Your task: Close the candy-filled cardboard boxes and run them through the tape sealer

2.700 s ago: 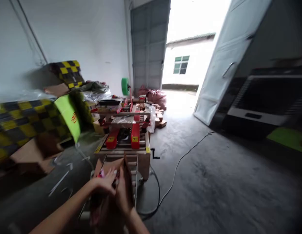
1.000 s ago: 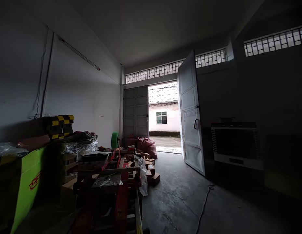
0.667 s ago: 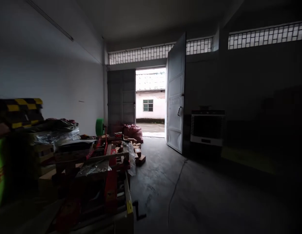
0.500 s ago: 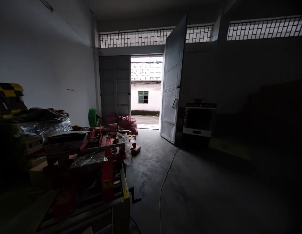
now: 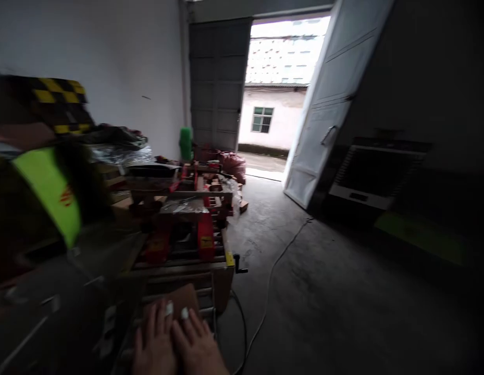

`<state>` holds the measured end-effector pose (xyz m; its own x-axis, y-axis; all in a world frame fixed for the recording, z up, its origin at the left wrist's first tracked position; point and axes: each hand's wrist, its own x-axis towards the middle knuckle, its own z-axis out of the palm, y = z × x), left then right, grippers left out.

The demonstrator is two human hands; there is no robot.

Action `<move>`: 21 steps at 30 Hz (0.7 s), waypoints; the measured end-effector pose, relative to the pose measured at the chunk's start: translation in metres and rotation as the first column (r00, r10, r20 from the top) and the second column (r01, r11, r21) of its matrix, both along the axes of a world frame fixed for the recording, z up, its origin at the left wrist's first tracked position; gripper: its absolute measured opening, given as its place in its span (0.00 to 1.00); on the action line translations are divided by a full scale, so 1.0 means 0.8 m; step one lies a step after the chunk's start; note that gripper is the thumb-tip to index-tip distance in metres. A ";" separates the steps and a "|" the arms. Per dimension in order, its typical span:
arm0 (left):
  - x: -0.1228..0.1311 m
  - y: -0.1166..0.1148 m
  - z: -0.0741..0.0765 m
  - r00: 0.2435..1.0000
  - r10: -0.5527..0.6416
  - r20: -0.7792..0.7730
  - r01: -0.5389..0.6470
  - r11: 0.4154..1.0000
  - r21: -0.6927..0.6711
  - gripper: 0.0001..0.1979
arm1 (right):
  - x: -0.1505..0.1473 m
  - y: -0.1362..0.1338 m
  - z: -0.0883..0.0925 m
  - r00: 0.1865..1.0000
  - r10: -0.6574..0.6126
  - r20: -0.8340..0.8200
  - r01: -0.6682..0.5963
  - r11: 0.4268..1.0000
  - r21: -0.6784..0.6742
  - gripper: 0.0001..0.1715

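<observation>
Side by side at the bottom of the head view, my left hand (image 5: 154, 336) and my right hand (image 5: 195, 341) lie flat with fingers stretched forward. Each has a white wrapping on a fingertip. Under and just ahead of the fingers is a brown cardboard box (image 5: 186, 299), partly covered by the hands. It sits on a roller conveyor (image 5: 205, 281). Beyond it stands a carton-sealing machine with red side guides (image 5: 206, 239) and a black crank handle (image 5: 239, 264) on its right side.
Plastic-wrapped stacks (image 5: 128, 155) and a bright yellow-green item (image 5: 50, 190) stand on the left. Brown boxes (image 5: 244, 207) lie past the machine. A cable (image 5: 271, 278) crosses the grey floor. An open metal door (image 5: 320, 114) and an air cooler (image 5: 372, 174) are on the right.
Both hands have come into view at the bottom, on the cardboard box. The view has tilted down and turned left, so the doorway sits higher and further right.
</observation>
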<state>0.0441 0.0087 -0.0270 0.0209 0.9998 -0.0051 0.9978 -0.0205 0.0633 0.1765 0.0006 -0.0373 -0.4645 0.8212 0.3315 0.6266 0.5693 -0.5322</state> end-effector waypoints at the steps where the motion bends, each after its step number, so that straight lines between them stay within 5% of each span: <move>1: 0.006 -0.002 0.006 0.999 0.051 -0.002 -0.051 0.999 0.001 0.30 | 0.003 -0.008 0.004 0.999 0.036 0.024 -0.036 0.999 0.023 0.46; 3: 0.015 -0.007 0.019 0.994 0.106 0.015 -0.106 0.994 0.011 0.29 | 0.010 -0.028 0.003 0.991 0.092 0.097 -0.100 0.991 0.089 0.50; 7: 0.018 -0.008 0.035 0.987 0.113 0.118 -0.113 0.994 -0.010 0.30 | 0.019 -0.080 -0.020 0.965 0.072 0.252 -0.156 0.930 0.333 0.40; 11: -0.005 0.013 0.038 0.883 0.068 0.463 -0.066 0.998 -0.021 0.30 | 0.009 -0.093 -0.020 0.944 0.051 0.327 -0.185 0.901 0.393 0.37; 13: -0.025 0.021 0.032 0.762 0.083 0.642 -0.117 0.993 0.010 0.29 | -0.002 -0.067 -0.012 0.947 0.028 0.319 -0.148 0.922 0.358 0.37; 16: -0.058 0.002 0.006 0.557 0.139 0.819 -0.371 0.924 0.096 0.29 | -0.016 0.014 0.005 0.952 0.003 0.307 -0.107 0.941 0.321 0.35; 21: -0.091 -0.128 -0.039 0.291 0.172 0.941 -0.583 0.812 0.031 0.25 | -0.071 0.144 0.059 0.996 -0.093 -0.003 0.086 0.908 0.409 0.21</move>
